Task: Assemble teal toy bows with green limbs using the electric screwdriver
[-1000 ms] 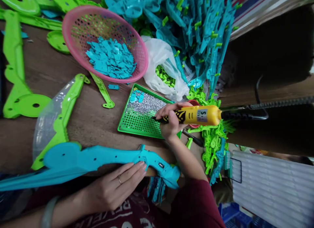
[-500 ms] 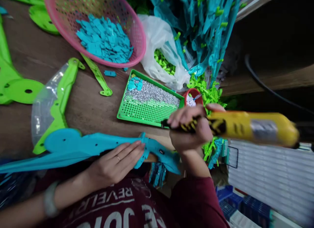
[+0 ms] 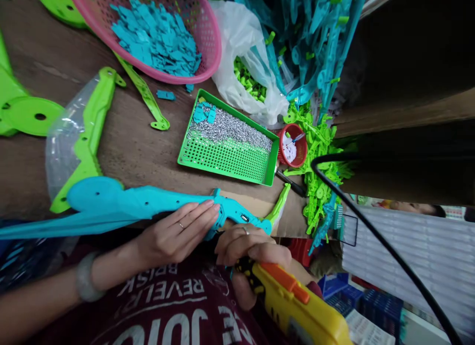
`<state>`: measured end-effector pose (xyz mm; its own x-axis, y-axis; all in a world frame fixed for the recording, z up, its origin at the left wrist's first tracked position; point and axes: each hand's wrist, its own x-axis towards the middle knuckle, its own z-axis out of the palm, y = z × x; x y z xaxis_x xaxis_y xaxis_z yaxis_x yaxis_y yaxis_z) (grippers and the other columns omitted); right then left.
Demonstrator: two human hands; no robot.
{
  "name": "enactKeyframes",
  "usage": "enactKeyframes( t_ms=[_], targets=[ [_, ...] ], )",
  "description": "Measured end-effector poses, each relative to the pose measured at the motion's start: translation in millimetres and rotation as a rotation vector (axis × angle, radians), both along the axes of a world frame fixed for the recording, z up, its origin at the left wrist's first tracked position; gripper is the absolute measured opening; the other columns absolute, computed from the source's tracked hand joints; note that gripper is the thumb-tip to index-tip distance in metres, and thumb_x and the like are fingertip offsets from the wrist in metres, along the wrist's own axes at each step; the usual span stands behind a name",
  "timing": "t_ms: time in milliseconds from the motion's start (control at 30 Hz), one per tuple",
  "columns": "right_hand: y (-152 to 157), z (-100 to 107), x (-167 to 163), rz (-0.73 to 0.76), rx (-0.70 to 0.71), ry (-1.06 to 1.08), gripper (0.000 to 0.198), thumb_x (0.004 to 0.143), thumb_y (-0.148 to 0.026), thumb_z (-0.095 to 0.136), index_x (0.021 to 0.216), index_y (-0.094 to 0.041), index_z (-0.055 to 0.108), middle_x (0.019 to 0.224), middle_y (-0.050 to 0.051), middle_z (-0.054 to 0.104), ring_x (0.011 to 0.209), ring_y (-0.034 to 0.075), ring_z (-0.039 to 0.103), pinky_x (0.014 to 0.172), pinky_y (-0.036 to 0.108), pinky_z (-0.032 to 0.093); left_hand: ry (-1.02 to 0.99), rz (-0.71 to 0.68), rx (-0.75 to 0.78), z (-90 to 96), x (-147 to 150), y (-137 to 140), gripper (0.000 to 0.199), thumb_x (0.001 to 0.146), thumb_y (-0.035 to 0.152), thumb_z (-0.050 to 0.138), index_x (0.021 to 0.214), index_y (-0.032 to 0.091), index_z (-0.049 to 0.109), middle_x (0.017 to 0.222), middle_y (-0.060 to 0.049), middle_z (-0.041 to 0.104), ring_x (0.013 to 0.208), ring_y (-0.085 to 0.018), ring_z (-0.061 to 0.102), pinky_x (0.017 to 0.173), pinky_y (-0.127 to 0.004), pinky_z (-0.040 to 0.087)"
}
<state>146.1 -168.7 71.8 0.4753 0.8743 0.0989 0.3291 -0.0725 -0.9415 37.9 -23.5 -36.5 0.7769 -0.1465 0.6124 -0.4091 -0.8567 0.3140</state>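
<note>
A long blue plastic toy-bow part (image 3: 137,202) lies along the near edge of the table. Across its middle rests my left hand (image 3: 178,231), fingers stretched flat and side by side on the part; its thumb is hidden. My right hand (image 3: 252,253) is wrapped round a yellow electric screwdriver (image 3: 300,305) with an orange lever. The tool's tip is hidden under the right hand, close to the near side of the blue part, so contact cannot be made out. Behind the part stands a green perforated tray (image 3: 230,162) holding small silver screws (image 3: 230,128) and a few blue pieces.
A pink basket (image 3: 211,63) of blue pieces and a plastic bag (image 3: 241,25) of green pieces stand at the back. A red basket (image 3: 305,152) sits beside the tray. Green parts (image 3: 92,132) lie left. A black cable (image 3: 382,241) hangs at right.
My right hand has brought the electric screwdriver down and left, from above the tray's corner to the near side of the blue part. My left hand stays on the part.
</note>
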Motion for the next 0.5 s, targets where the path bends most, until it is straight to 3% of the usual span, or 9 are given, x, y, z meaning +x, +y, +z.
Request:
enactKeyframes(
  t_ms=[133, 233, 333, 400, 433, 500],
  targets=[
    [8, 3, 2, -0.055, 0.269, 0.015, 0.037, 0.083, -0.037, 0.066, 0.113, -0.036, 0.044, 0.061, -0.009, 0.056, 0.047, 0.014, 0.06, 0.049, 0.03, 0.058, 0.054, 0.0, -0.055, 7.4, 1, 0, 0.037, 0.098, 0.009, 0.048, 0.134, 0.001, 0.056, 0.139, -0.019, 0.06, 0.135, -0.031, 0.052, 0.113, -0.046, 0.043],
    [12, 5, 3, -0.115, 0.485, 0.075, 0.036, 0.086, -0.038, 0.06, 0.117, -0.034, 0.043, 0.06, -0.009, 0.051, 0.043, 0.012, 0.058, 0.042, 0.024, 0.054, 0.195, -0.015, -0.208, 26.5, 2, 2, 0.038, 0.1, 0.019, 0.05, 0.136, 0.007, 0.055, 0.14, -0.016, 0.06, 0.133, -0.029, 0.053, 0.111, -0.046, 0.045],
    [12, 24, 7, -0.083, 0.458, 0.105, 0.036, 0.087, -0.041, 0.06, 0.118, -0.035, 0.043, 0.06, -0.009, 0.051, 0.044, 0.012, 0.059, 0.041, 0.024, 0.054, 0.313, -0.022, -0.487, 50.6, 8, 5, 0.039, 0.102, 0.031, 0.05, 0.137, 0.014, 0.052, 0.137, -0.014, 0.061, 0.127, -0.025, 0.057, 0.104, -0.042, 0.049],
    [14, 39, 12, -0.116, 0.461, 0.09, 0.034, 0.087, -0.038, 0.061, 0.117, -0.035, 0.044, 0.061, -0.009, 0.051, 0.043, 0.012, 0.058, 0.041, 0.025, 0.055, 0.329, -0.127, -0.638, 63.6, 19, 9, 0.03, 0.105, 0.026, 0.043, 0.13, 0.017, 0.056, 0.123, -0.009, 0.066, 0.112, -0.017, 0.064, 0.094, -0.031, 0.053],
    [17, 45, 17, -0.132, 0.458, 0.078, 0.034, 0.087, -0.036, 0.061, 0.117, -0.034, 0.045, 0.062, -0.008, 0.052, 0.043, 0.013, 0.058, 0.042, 0.026, 0.056, 0.317, -0.191, -0.656, 68.6, 26, 13, 0.027, 0.105, 0.023, 0.04, 0.124, 0.017, 0.059, 0.113, -0.006, 0.068, 0.102, -0.014, 0.066, 0.087, -0.025, 0.054],
    [25, 54, 29, -0.165, 0.424, 0.055, 0.032, 0.088, -0.033, 0.062, 0.116, -0.034, 0.046, 0.064, -0.007, 0.054, 0.046, 0.014, 0.06, 0.045, 0.031, 0.058, 0.275, -0.257, -0.551, 76.0, 45, 21, 0.026, 0.105, 0.019, 0.039, 0.11, 0.016, 0.064, 0.092, -0.002, 0.066, 0.083, -0.011, 0.064, 0.073, -0.022, 0.051]
  ],
)
